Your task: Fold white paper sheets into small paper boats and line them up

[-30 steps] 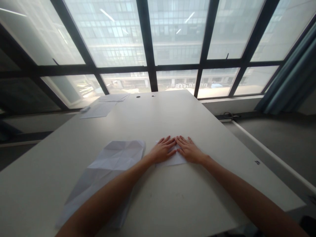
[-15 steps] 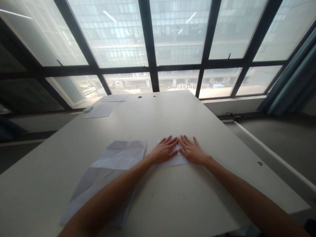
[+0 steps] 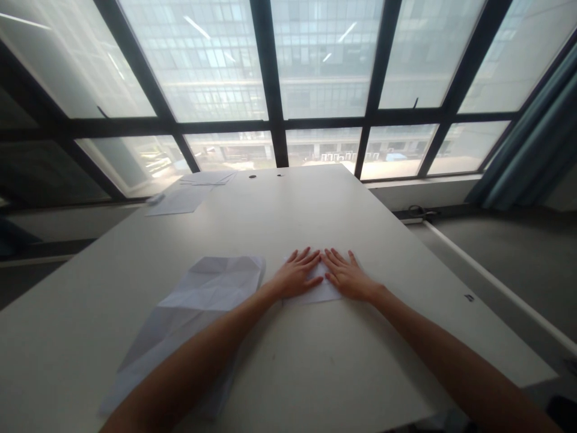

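Observation:
A small piece of white paper point(image 3: 319, 293) lies on the white table point(image 3: 288, 361), mostly covered by my hands. My left hand point(image 3: 298, 273) rests flat on its left part, fingers stretched out. On the right part my right hand point(image 3: 347, 275) lies flat too, its fingers spread. The fingertips of both hands come close together near the paper's far edge. To the left is a larger, creased sheet of white paper point(image 3: 202, 288), with my left forearm passing over part of it.
More white papers point(image 3: 180, 198) lie at the table's far left corner. Dark-framed windows point(image 3: 274, 126) stand behind the table. A blue curtain point(image 3: 518, 150) hangs on the right, and a white rail point(image 3: 487, 276) runs along the floor beside the table.
The whole view has shifted slightly, so things sit a little further left. Both hands stay flat on the small paper.

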`<control>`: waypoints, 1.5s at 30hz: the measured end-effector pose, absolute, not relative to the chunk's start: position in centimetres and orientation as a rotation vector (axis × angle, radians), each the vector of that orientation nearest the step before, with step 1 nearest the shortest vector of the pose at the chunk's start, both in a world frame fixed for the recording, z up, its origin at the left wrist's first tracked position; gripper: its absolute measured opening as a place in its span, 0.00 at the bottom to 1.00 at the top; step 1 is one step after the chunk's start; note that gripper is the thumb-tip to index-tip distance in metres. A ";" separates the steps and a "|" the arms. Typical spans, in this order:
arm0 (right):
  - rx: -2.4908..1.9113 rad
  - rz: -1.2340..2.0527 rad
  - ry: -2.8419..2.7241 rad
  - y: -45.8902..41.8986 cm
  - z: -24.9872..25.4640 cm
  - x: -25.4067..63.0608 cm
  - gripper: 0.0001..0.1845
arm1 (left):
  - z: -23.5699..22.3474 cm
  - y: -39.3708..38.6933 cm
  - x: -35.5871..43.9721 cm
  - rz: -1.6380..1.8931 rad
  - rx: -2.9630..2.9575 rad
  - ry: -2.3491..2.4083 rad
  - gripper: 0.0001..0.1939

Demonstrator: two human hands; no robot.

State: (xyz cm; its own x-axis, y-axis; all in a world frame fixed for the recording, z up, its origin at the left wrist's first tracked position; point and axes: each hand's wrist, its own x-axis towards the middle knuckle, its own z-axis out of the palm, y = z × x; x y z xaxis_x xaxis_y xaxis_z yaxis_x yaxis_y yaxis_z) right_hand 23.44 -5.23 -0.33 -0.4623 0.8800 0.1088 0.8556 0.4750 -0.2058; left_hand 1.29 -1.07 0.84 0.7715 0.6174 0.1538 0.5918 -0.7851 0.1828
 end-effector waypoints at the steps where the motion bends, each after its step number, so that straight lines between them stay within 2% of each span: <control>1: -1.501 0.184 -2.523 -5.2 -0.2 23.4 0.32 | 0.9 -1.0 1.3 0.305 2.838 0.979 0.35; 5: -1.474 0.151 -2.532 -5.3 0.5 23.3 0.30 | 0.8 -0.8 1.4 0.311 2.810 1.041 0.35; 10: -1.414 0.032 -2.490 -5.5 1.6 23.5 0.21 | 0.2 -0.4 1.4 0.331 2.777 1.147 0.35; 14: -1.426 0.090 -2.265 -5.6 2.3 23.1 0.17 | 0.0 -0.3 1.4 0.343 2.764 1.184 0.37; 17: -1.329 0.295 -1.941 -5.3 2.2 22.1 0.18 | 0.1 -0.4 1.5 0.346 2.791 1.136 0.35; 23: -1.218 1.163 -1.318 -4.3 1.2 20.7 0.12 | 0.2 -0.4 1.4 0.352 2.786 1.101 0.33; 31: -1.197 1.516 -0.731 -3.8 2.4 23.6 0.09 | 0.9 -0.6 1.4 0.213 2.793 1.121 0.32; 38: -1.229 1.319 -0.623 -3.5 2.1 24.0 0.09 | 0.7 -0.4 1.5 0.201 2.792 1.120 0.31; 45: -1.198 0.534 -1.464 -4.3 1.4 22.7 0.14 | 0.7 -0.4 1.5 0.222 2.807 1.099 0.31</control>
State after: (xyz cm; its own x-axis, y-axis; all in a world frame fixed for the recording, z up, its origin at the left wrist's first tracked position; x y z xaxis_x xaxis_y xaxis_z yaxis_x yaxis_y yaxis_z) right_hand 22.67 -4.29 1.38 0.1297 0.8792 0.4585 0.3779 0.3836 -0.8426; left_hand 1.45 -0.41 0.71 0.7259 0.6815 0.0927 0.6640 -0.7296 0.1636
